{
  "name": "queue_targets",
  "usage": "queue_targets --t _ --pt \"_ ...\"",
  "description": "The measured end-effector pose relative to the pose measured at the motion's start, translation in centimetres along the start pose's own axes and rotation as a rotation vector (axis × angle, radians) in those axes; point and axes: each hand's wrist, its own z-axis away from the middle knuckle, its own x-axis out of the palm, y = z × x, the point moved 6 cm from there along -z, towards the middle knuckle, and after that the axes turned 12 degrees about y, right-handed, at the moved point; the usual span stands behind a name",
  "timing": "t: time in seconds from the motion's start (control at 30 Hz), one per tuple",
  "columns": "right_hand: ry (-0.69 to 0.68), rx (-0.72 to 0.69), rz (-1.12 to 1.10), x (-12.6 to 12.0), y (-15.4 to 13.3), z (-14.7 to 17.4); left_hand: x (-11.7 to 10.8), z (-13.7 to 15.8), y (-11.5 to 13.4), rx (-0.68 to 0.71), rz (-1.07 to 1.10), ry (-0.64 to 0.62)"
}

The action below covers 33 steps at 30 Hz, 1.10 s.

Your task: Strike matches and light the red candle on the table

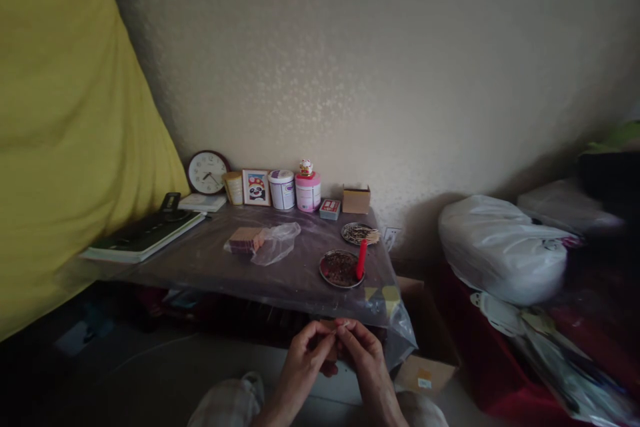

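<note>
In front of the table edge my left hand (309, 351) and my right hand (363, 351) meet, fingertips pinched together. Between them is a small brown piece (329, 324), mostly covered by the fingers; its kind is not clear. Something thin and pale shows at my right fingertips, too small to name. Beyond the hands, a round metal plate (327, 278) bears dark loose bits, with a red stick-like thing (361, 260) standing at its right side. Behind it, a second plate (345, 236) holds a pile of thin pale sticks (371, 236).
A plastic-covered table (210, 260) carries a brown block stack (244, 240) partly in clear plastic, a clock (209, 172), framed panda picture (257, 188), tubs (283, 189), a small carton (356, 200) and a large book (145, 240). White bags (500, 247) stand right.
</note>
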Motion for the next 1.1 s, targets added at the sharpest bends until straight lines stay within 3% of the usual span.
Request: queue_targets --t 0.27,0.5,0.8,1.1 --pt "-0.011 -0.122 0.109 -0.6 -1.0 0.0 0.0 -0.1 0.2 -0.098 0.055 -0.077" --pt "0.167 -0.294 0.161 -2.2 -3.1 0.1 -0.4 0.6 1.5 -0.046 0.24 -0.224" --pt "0.233 -0.384 0.132 -1.9 -3.8 0.6 -0.6 0.8 2.4 -0.166 0.362 -0.164" --pt "0.21 -0.716 0.422 -1.4 -4.7 1.8 -0.5 1.1 3.1 -0.228 0.533 -0.258"
